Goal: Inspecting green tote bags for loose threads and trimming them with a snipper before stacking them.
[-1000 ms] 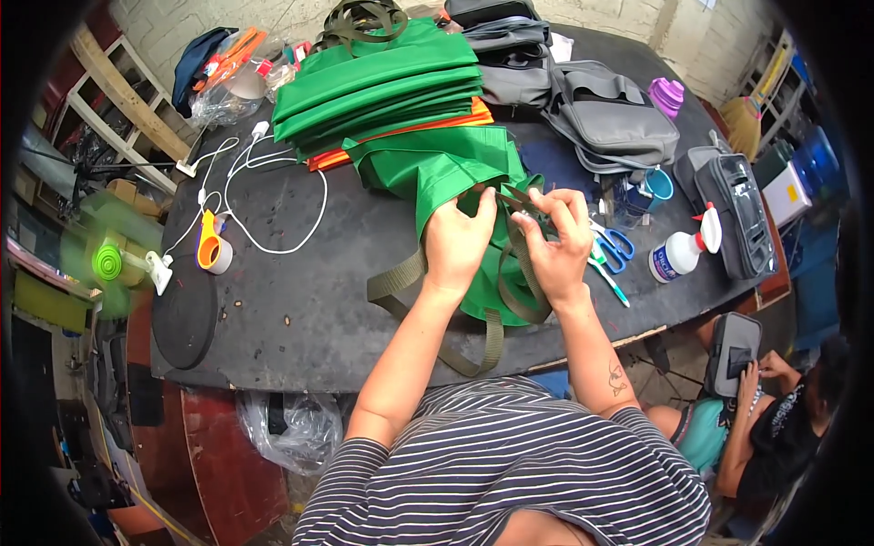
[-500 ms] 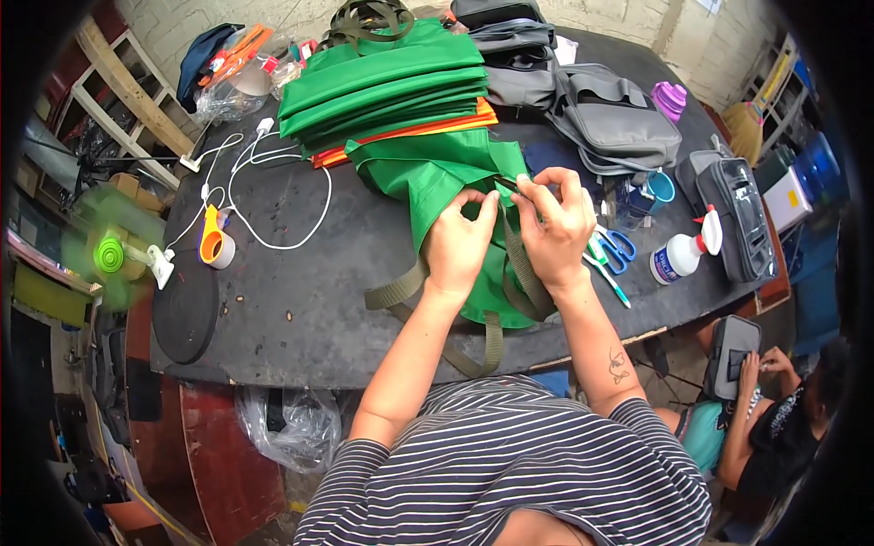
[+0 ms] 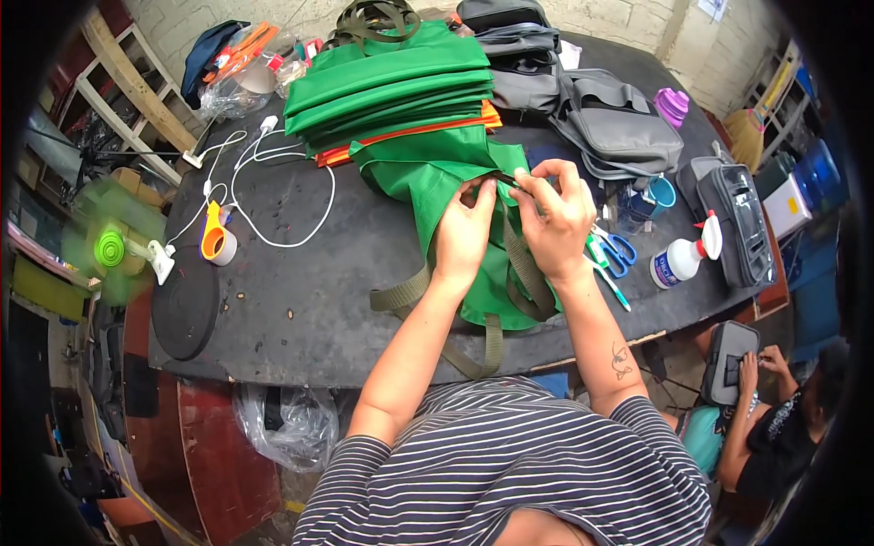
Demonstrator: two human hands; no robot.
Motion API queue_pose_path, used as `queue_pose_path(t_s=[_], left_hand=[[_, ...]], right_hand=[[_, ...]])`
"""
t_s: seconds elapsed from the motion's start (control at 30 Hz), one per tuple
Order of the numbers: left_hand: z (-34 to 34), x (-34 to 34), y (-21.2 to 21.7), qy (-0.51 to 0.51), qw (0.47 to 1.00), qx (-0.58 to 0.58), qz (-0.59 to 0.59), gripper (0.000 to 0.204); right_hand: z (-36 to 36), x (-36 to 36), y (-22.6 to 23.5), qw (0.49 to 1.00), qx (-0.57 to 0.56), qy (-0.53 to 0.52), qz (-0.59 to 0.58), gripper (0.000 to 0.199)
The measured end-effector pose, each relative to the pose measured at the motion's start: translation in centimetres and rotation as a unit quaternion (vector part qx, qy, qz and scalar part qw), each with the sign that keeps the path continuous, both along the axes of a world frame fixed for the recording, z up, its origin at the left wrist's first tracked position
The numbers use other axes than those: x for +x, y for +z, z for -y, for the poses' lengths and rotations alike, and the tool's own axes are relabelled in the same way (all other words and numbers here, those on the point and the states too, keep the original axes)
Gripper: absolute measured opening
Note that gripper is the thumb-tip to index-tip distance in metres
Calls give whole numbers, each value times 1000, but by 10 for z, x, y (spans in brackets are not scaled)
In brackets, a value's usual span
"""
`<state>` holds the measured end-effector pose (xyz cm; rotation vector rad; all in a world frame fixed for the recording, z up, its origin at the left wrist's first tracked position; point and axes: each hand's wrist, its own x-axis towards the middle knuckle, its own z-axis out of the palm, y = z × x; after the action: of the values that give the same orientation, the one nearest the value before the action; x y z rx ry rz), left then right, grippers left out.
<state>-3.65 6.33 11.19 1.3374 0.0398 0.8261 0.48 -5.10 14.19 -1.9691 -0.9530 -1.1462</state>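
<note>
A green fabric bag with olive webbing straps lies crumpled on the dark table in front of me. My left hand pinches the bag's cloth near its upper edge, thumb and fingers pressed together. Close beside it, my right hand is closed around a slim dark tool. The tool's tip points at the cloth by my left thumb; its exact kind is too small to make out. One strap runs down below my right fingers.
Behind the bag rises a stack of folded green bags. Grey bags stand at the back right. Right of my hand lie blue-handled scissors and a spray bottle. A tape roll and white cable are left; a co-worker sits lower right.
Both hands stay at the same spot on the bag. The fingers have shifted slightly, and the dark tool shows a little more against the cloth.
</note>
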Motion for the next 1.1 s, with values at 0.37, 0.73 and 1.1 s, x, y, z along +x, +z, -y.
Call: queue_pose_path(t_s=[0.37,0.73,1.1], left_hand=[[-3,-9,-4,-4,996,16,-84,12],[-8,-39,-7,-48,986,-160,16,31],[-7,-58,1,-31,950,-310,17,20]], right_hand=[[-6,1,-2,998,21,43,-28,18],[14,3,-20,744,247,393,-480,30],[-30,-12,-25,828,202,355,-384,29]])
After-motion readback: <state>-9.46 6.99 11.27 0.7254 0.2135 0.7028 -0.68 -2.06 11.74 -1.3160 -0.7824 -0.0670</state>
